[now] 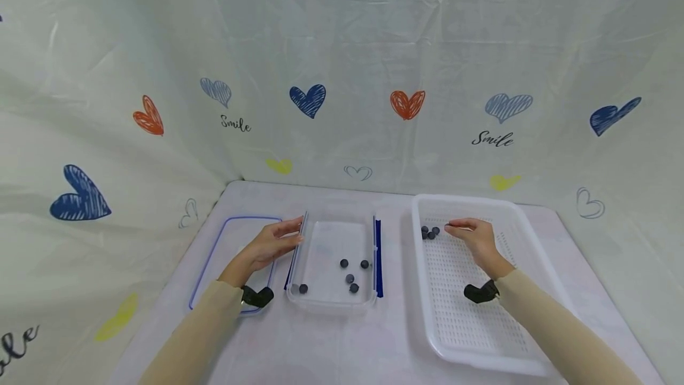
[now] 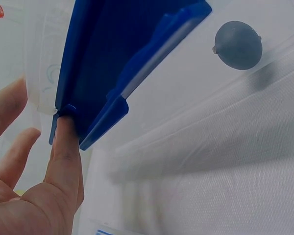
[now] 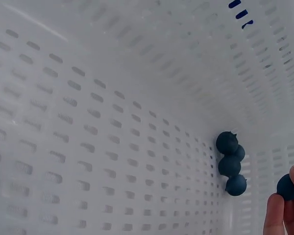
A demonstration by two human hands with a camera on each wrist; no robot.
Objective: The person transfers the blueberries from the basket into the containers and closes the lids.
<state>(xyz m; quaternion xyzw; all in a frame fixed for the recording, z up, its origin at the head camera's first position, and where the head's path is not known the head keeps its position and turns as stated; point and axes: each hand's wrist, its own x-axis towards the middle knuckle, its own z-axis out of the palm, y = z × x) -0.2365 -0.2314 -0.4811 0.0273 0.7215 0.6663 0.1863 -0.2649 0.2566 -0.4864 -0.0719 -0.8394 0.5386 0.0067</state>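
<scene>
1. While the right hand pinches a dark ball between its fingertips in the white basket, the left hand, fingers mostly extended, touches the left side of the clear container by its blue flap.
2. Since only fingertips hold that round ball, it could slip and roll; a careless brush could scatter the four loose balls bunched near the basket's corner.
3. If the left hand knocked the container, its five balls might roll about inside.
4. Between container and basket runs a strip of counter, bounded by two raised rims that could catch a low hand.
5. Leftward, the lid crowds the left hand; the basket's near half offers more room.
</scene>
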